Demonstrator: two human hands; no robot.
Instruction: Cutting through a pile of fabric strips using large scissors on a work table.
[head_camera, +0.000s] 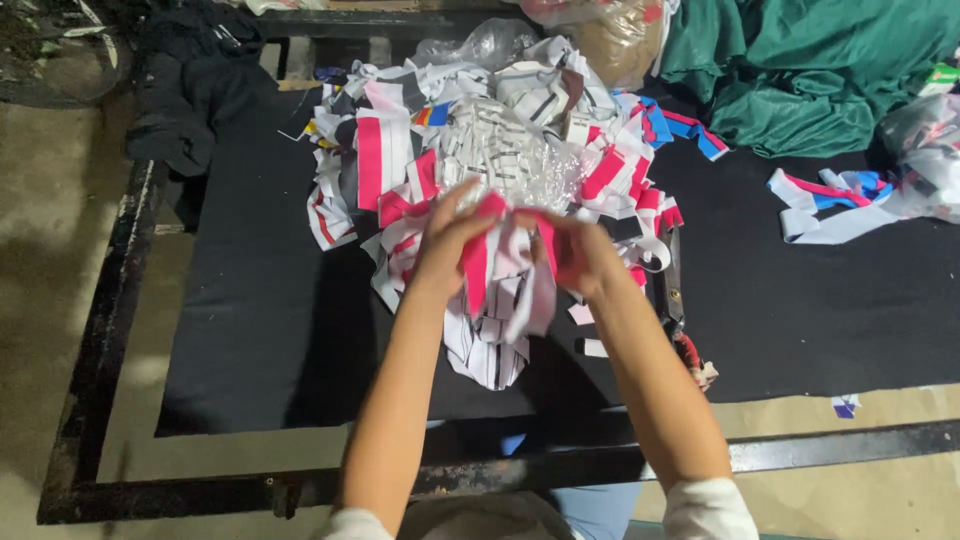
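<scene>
Both of my hands hold one piece of striped cloth (508, 300), white with pink and thin dark stripes, just above a black table (260, 330). My left hand (447, 243) grips its upper left edge. My right hand (578, 252) grips its upper right edge, and the cloth hangs down between them. Right behind my hands lies a heap of similar striped cloth scraps (400, 150) with a clear plastic bag of small white pieces (505, 150) on top.
Scissors (672, 290) lie on the table just right of my right forearm. Green fabric (810, 70) is bunched at the back right, dark clothing (190, 80) at the back left. Blue, pink and white strips (830, 205) lie at the right. A metal frame (110, 290) rims the table.
</scene>
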